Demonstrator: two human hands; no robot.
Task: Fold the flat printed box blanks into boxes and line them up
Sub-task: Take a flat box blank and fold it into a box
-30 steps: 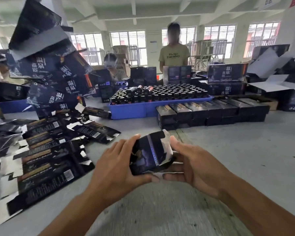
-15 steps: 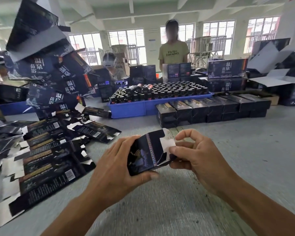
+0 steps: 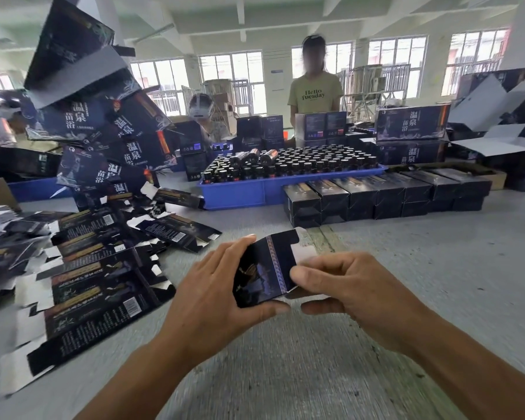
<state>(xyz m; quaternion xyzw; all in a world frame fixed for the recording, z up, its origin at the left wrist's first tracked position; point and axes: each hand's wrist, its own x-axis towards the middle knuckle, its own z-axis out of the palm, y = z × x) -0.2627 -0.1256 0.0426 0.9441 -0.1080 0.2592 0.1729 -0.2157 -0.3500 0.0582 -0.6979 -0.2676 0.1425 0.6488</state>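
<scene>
A dark printed box, partly folded, is held above the grey table between both hands. It is gripped on its left side by the left hand, thumb beneath and fingers over the top, while its white end flap is pinched by the right hand. Flat blanks are spread over the table to the left. A row of finished boxes is lined up further back, just in front of a blue tray filled with bottles.
</scene>
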